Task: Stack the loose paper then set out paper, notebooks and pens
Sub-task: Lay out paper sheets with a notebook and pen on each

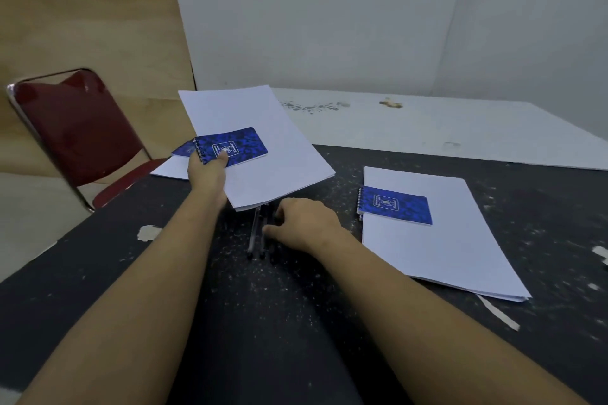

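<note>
Dark bench (296,322) holds one set (427,250) at right; the left hand (207,174) grips tilted paper (263,161), thumb pinning a notebook (233,145) so it won't slide, while the right hand (306,223) curls onto centre pens (254,235), probably to pick one.

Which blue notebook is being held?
The blue spiral notebook on the left white paper stack, pinched by the left hand; the other notebook, on the right stack, lies untouched.

My left hand (207,171) holds a glossy blue notebook (232,146) over smooth matt white paper (250,154), above a rough, paint-flecked black tabletop (263,306), beside a shiny red vinyl, chrome-framed chair (72,128).
</note>
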